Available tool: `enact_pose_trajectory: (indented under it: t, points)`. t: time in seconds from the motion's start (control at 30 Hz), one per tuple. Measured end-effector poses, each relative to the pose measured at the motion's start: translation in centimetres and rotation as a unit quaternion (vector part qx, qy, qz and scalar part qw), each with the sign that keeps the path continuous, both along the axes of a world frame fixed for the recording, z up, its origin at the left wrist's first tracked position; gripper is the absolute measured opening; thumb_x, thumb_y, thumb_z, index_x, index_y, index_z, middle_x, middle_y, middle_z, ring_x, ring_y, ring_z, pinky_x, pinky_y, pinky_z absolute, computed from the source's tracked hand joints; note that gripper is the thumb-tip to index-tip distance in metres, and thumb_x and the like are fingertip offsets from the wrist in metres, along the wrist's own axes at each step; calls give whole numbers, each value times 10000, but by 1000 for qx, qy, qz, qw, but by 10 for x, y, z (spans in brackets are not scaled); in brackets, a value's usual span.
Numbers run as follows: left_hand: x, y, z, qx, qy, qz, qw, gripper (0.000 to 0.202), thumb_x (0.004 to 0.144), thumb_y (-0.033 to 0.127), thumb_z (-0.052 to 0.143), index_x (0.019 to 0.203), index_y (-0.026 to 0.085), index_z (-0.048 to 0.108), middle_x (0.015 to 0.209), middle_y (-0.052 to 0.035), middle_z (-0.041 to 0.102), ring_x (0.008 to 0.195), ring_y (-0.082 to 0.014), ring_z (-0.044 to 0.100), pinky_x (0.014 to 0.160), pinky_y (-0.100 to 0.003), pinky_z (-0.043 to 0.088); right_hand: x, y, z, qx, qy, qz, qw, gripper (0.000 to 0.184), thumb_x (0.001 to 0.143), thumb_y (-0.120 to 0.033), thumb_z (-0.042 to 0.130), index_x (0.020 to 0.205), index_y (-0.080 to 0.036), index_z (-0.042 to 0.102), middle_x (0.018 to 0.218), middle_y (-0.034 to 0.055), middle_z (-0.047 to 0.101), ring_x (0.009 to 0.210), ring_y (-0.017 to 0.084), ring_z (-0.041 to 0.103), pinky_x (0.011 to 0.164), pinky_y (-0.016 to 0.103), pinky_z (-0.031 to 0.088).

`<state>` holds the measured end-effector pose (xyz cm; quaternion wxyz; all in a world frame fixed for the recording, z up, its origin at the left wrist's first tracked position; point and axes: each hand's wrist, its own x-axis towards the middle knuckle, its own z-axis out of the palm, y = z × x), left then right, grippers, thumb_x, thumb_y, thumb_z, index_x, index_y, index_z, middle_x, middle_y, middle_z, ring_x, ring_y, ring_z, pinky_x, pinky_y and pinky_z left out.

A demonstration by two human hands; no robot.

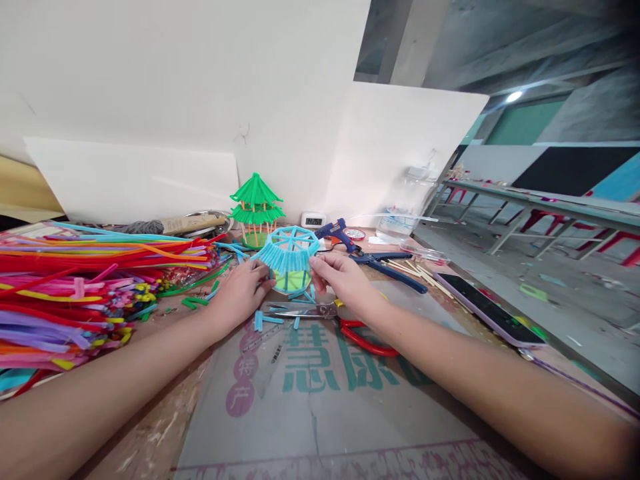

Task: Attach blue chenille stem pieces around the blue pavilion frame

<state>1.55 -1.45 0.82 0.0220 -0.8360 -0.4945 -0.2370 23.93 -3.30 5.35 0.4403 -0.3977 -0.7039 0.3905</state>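
A small pavilion model [290,255] made of light-blue pipe cleaners stands in front of me, with a spoked open ring on top, a sloping fringed roof and a green base. My left hand [239,299] is closed at its left side, fingers curled against the roof edge and base. On the other side, my right hand [343,280] pinches the roof's right edge with thumb and forefinger; whether a loose strip is between them is hidden. Red-handled scissors [364,339] lie just below, with cut blue pipe-cleaner pieces [270,320] by the blades.
Bundles of coloured pipe cleaners [85,293] fill the left. Behind stand a green tiered pavilion [256,208], a digital clock [313,220], a glue gun [336,232] and a plastic bottle [400,217]. Blue-handled pliers [400,272], thin wooden sticks [435,277] and a phone [485,307] lie right.
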Motion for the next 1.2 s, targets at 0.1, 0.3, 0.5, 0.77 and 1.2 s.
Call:
enact_pose_trajectory:
  t: [0.1,0.3,0.5,0.77,1.2]
  points:
    - [-2,3,-2,-5,-8,0,1000,311,963,377,408,867,175,625,985,-95,584,944,-265,567,818,-387,439,6,2,-1,49,-26,-26,998,465,902,-551,484,590,-206,481,521,-21,507,531,122,472,588,276,389]
    - [-6,11,-7,-7,-43,-14,999,257,962,347,428,935,177,618,1052,-104,613,1029,-266,570,921,-406,437,15,-5,3,240,-109,-74,962,160,922,-357,551,951,-205,589,743,7,579,680,153,541,652,289,433]
    - [-5,10,-8,13,-69,-23,997,196,940,310,474,970,195,630,1035,-86,627,1054,-253,576,936,-382,442,14,-16,16,432,-276,-52,857,393,897,-405,606,1228,-196,568,1154,132,602,1089,274,559,934,433,448]
    - [-4,9,-7,5,-37,2,999,231,957,333,455,965,178,627,1055,-101,623,1042,-273,577,909,-397,443,11,0,19,501,-343,-22,795,461,906,-415,580,1279,-151,516,1191,162,585,1116,292,538,942,456,447]
    - [-3,7,-6,16,-4,29,999,254,960,339,450,854,181,617,925,-80,600,894,-262,578,779,-378,429,11,6,12,513,-258,-47,817,440,856,-384,661,1233,-198,533,1196,144,597,1142,289,539,998,502,413]
